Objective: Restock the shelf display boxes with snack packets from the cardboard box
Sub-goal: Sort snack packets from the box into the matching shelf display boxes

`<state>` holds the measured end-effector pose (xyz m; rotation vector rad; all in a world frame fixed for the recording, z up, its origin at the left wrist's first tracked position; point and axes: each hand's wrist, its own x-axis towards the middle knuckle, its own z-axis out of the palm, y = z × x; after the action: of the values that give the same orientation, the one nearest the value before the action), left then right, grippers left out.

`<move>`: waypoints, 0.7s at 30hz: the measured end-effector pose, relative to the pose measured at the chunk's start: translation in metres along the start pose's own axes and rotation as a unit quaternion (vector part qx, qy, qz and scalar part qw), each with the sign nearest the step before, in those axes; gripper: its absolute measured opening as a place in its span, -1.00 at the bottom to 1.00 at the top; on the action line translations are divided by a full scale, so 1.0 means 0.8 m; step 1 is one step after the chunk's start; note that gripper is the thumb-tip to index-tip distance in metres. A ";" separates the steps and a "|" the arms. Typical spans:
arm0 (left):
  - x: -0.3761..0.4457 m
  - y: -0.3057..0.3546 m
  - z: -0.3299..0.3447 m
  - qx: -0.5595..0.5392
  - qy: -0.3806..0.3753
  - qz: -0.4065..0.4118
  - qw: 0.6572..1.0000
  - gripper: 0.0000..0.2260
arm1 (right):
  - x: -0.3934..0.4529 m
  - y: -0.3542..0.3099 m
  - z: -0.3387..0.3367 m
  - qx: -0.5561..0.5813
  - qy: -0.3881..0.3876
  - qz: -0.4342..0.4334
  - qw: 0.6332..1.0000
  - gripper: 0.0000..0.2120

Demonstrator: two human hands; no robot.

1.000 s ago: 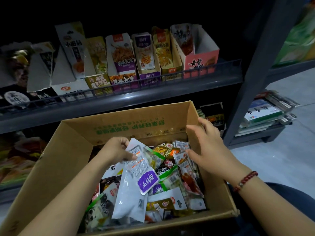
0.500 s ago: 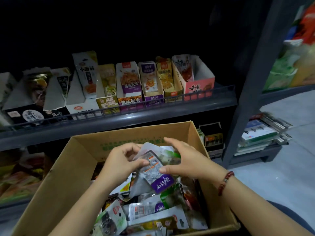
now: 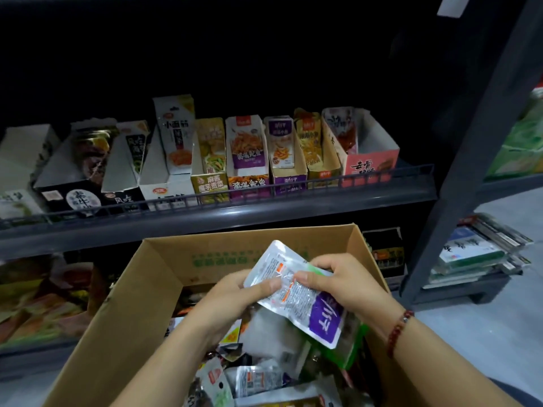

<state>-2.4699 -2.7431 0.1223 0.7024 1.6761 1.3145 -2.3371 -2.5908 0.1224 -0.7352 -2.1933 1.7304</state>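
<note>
Dim shop aisle, grey shelf (image 3: 264, 212): over the cardboard box (image 3: 141, 289), my left hand (image 3: 232, 301) and right hand (image 3: 349, 284) pinch a purple-labelled snack packet (image 3: 296, 292), sorting step; next, I judge, its matching purple display box (image 3: 286, 174).

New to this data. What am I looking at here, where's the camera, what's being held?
There is no robot: a person's two bare hands. The single camera sits on the person's head and looks forward and down. The left hand and the right hand together hold a silver packet with a purple label above an open cardboard box full of mixed snack packets. Behind it, a dark shelf carries a row of display boxes; the purple display box appears to match the packet's label.
</note>
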 end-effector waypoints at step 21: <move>-0.004 -0.007 0.008 -0.160 0.085 -0.015 0.983 -0.51 | -0.007 0.016 -0.004 0.075 0.023 0.037 0.996 -0.78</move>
<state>-2.4624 -2.7441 0.1176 0.3835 1.5487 1.6113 -2.3278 -2.5892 0.1119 -0.8188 -2.0050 1.8693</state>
